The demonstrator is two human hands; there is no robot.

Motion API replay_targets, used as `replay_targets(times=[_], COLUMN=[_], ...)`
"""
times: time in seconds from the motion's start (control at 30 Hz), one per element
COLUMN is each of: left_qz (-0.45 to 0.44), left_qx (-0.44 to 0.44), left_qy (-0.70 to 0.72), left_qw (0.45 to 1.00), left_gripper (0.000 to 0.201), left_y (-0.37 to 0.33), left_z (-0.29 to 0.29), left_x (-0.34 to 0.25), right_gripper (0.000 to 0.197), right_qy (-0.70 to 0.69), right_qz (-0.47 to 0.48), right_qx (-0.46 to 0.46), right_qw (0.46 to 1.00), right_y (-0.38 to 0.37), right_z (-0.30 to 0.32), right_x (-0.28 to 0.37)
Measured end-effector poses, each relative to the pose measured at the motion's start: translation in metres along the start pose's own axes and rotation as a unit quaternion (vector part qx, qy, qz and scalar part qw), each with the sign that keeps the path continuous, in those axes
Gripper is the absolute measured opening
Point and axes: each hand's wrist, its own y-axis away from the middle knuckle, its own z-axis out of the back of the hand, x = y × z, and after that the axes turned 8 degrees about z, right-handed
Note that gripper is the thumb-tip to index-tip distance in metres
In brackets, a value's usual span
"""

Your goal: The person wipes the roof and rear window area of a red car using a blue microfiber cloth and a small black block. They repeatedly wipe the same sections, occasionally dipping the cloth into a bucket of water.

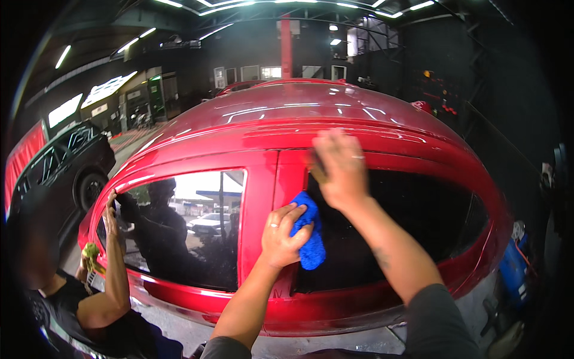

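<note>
Two bare hands are at the side of a red car (258,209). The left hand (282,235) has its fingers (295,211) closed around a bunched blue cloth (312,246), at the pillar and the near edge of the right-hand side window (412,218). The right hand (342,164) is blurred, fingers spread near the roof edge above that window; a small dark block (319,166) shows beside its thumb side, and whether the fingers grip it I cannot tell. The left-hand side window (179,230) mirrors dark figures and a pale car. Beside it, a co-worker (104,314) has one hand raised to the frame and a yellow-green cloth (91,257) at the other. Past the car's right end stands a blue container (514,269), its contents indistinct. Farther left is a dark pickup (60,157).
</note>
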Motion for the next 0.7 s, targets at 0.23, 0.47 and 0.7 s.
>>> replay_targets(times=[0.23, 0.47, 0.7], left_qz=[0.020, 0.016, 0.007], left_qx=[-0.014, -0.014, -0.010], left_qy=[0.021, 0.005, 0.033], left_qw=[0.999, 1.000, 0.999], left_gripper=[0.038, 0.036, 0.048], left_y=[-0.004, -0.005, -0.002], left_z=[0.007, -0.007, 0.002], left_x=[0.000, -0.006, 0.009], right_gripper=[0.057, 0.046, 0.055], right_qy=[0.007, 0.062, 0.014], right_qz=[-0.017, -0.127, -0.001], right_qx=[0.040, -0.028, 0.044], right_qw=[0.999, 0.990, 0.999], right_y=[0.011, 0.057, -0.001], right_z=[0.023, 0.041, 0.011], right_x=[-0.026, -0.065, -0.003])
